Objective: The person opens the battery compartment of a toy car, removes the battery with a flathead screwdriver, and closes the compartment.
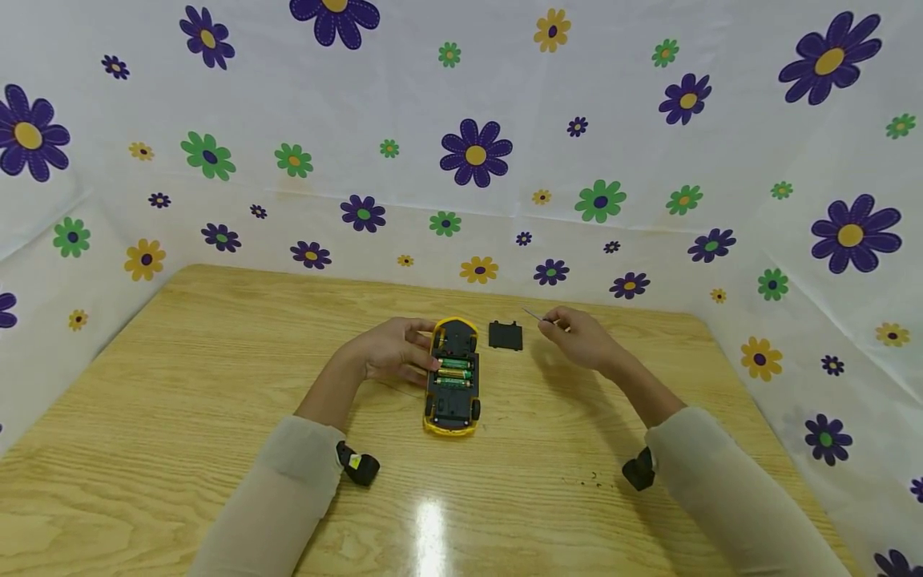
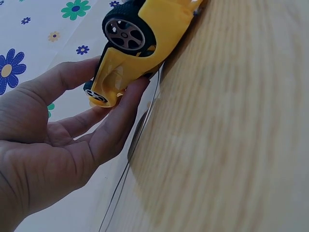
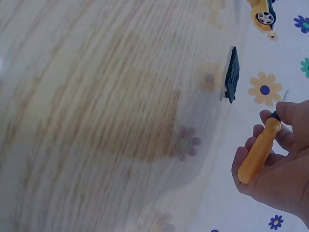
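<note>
A yellow toy car lies upside down on the table, its black underside facing up. Several green batteries sit side by side in the uncovered compartment at its middle. My left hand grips the car's left side, thumb and fingers at its edge; the left wrist view shows the car's yellow body between them. In my right hand is a screwdriver with an orange handle, its thin metal shaft pointing up and left. Between car and screwdriver lies a black battery cover, touched by neither hand.
The wooden table ends at a white flowered cloth behind and at both sides. Several tiny dark bits, perhaps screws, lie near the right wrist. A thin wire or thread runs by the left hand.
</note>
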The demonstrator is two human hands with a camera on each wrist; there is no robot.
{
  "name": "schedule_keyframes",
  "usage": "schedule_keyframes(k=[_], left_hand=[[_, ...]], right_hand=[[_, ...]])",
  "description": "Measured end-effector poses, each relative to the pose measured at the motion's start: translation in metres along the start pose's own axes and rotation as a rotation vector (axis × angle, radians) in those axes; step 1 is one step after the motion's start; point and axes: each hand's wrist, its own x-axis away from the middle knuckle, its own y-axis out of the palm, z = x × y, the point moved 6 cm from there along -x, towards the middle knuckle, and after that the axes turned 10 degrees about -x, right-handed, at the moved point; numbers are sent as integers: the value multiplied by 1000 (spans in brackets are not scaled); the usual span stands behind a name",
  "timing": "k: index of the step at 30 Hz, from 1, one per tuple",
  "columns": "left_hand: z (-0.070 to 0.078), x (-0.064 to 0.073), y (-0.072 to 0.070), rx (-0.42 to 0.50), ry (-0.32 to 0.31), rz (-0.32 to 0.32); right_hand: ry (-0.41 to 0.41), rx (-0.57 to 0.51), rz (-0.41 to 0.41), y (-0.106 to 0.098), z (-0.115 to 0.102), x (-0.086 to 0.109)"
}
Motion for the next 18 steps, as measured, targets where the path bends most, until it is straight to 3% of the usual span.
schedule_keyframes(k=[8, 12, 18], left_hand=[[0, 0, 0, -3, -7, 2], [0, 0, 0, -4, -4, 2], [1, 0, -1, -2, -5, 1]], right_hand=[[-228, 243, 99, 8, -23, 5], [-254, 364, 141, 15, -31, 11], [-287, 433, 163, 24, -45, 19]])
